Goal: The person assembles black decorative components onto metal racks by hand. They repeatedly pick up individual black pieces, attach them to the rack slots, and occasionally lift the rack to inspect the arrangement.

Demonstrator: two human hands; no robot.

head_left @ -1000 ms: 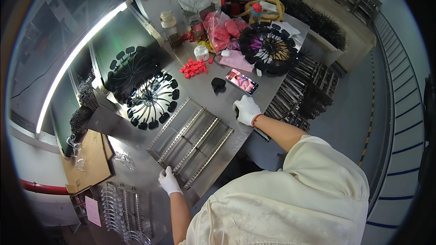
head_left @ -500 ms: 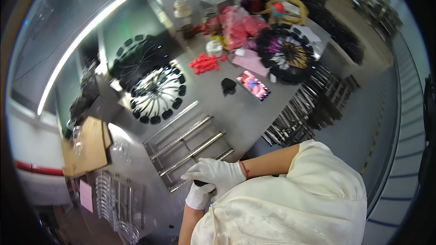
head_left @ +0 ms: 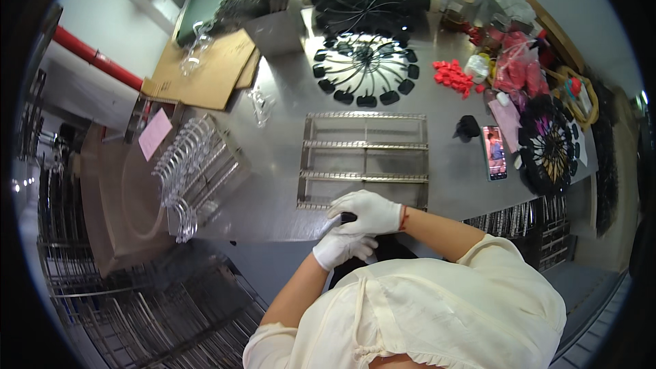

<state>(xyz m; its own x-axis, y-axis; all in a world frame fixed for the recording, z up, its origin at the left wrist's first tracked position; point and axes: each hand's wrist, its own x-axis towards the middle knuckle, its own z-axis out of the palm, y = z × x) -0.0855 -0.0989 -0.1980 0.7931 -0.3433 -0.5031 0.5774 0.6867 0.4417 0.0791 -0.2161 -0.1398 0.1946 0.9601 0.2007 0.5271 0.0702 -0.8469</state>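
Observation:
Both my hands wear white gloves and meet at the table's near edge. My right hand curls its fingers over a small dark thing, which shows in the gap between the hands; its kind is hidden. My left hand lies just below, closed and touching the right, with its fingers partly covered. Directly beyond them a metal frame with several crossbars lies flat on the steel table. My right hand is nearest to its front bar.
To the left stand clear hook-shaped pieces, a pink paper and cardboard. Black pads on wires form a ring at the back. On the right are red pieces, a phone and another black ring.
My view has turned left, so the frame now lies straight ahead instead of at a slant. The hands stay together at the table edge, the left one now more below the right.

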